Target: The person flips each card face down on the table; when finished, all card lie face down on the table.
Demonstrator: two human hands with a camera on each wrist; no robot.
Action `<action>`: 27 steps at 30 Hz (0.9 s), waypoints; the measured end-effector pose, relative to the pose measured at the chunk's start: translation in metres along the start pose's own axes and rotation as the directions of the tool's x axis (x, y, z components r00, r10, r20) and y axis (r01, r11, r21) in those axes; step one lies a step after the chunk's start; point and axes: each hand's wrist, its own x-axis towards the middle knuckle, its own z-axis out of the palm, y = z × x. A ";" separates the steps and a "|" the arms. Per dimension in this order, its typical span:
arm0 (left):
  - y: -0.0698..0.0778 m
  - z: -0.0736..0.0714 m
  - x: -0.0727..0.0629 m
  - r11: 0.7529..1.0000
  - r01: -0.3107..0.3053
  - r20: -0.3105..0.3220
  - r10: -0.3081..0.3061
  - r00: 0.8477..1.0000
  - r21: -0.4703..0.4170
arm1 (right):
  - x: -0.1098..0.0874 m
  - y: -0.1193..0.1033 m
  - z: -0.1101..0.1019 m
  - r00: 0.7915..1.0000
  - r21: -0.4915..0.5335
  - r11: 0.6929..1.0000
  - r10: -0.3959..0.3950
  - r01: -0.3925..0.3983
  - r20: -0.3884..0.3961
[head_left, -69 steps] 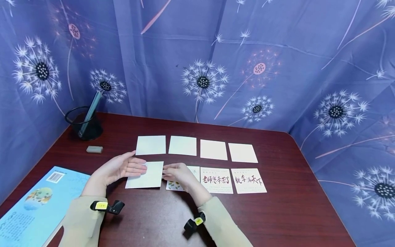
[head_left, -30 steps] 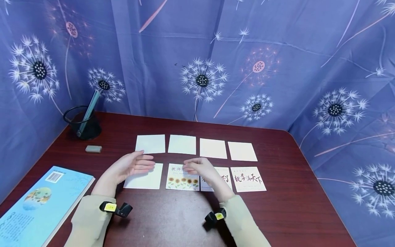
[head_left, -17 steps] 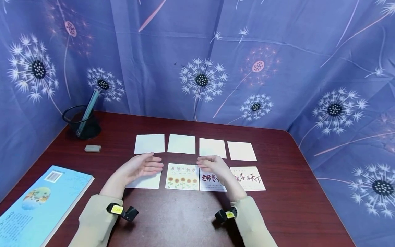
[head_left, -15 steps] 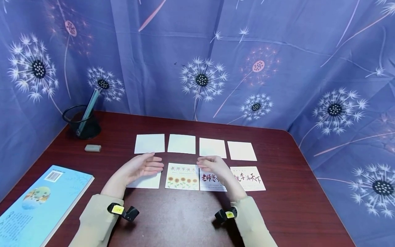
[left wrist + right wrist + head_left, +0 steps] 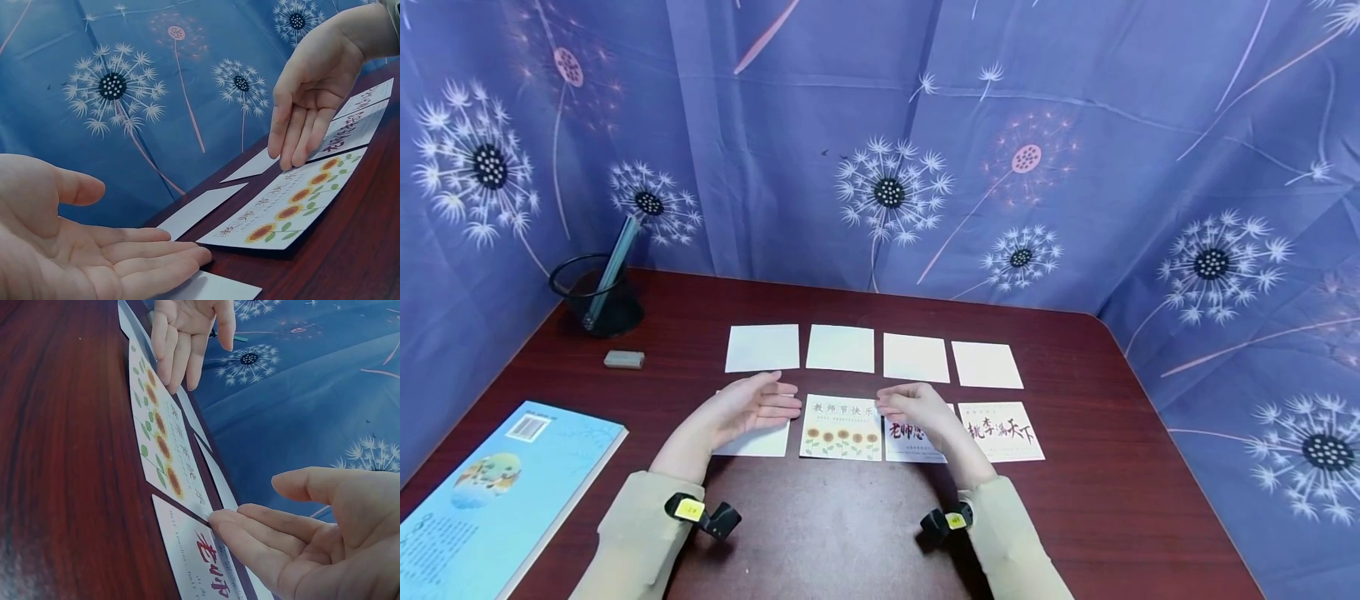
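In the head view my left hand [image 5: 747, 410] is over a blank white card [image 5: 752, 443] at the left end of the front row, covering part of it. Its fingers are straight and reach the left edge of the sunflower card [image 5: 841, 427]. My right hand [image 5: 925, 414] is at that card's right edge, over a card with red lettering [image 5: 913, 448] that it partly hides. The left wrist view shows both palms turned inward, with the sunflower card [image 5: 294, 206] lying flat between them. Neither hand holds anything. Another red-lettered card [image 5: 1000, 432] ends the row.
Behind lies a row of several blank white cards [image 5: 840, 348]. A black pen cup [image 5: 613, 312] stands at the back left, with a grey eraser [image 5: 624, 359] before it. A blue book [image 5: 505, 492] lies at the left. A dandelion-patterned curtain [image 5: 820, 167] hangs behind the table.
Both hands have moved right along the front row, from the blank card to either side of the sunflower card, uncovering it. In the last half second they have barely moved. The cards lie as before.
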 end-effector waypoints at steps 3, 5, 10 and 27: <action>0.000 0.001 0.000 1.000 0.002 -0.004 -0.002 1.000 0.000 | 0.001 0.002 0.000 1.000 0.008 1.000 0.002 -0.002 -0.008; 0.000 0.001 0.000 1.000 0.002 -0.005 -0.002 1.000 -0.005 | 0.001 0.003 0.000 1.000 0.014 1.000 0.005 -0.005 -0.013; -0.001 0.002 0.001 1.000 0.003 -0.006 -0.003 1.000 -0.010 | 0.002 0.005 0.000 1.000 0.026 1.000 0.001 -0.001 -0.015; -0.006 0.004 0.003 0.998 0.026 -0.030 -0.028 0.999 -0.059 | 0.005 0.007 -0.001 1.000 0.037 0.999 -0.009 0.009 0.003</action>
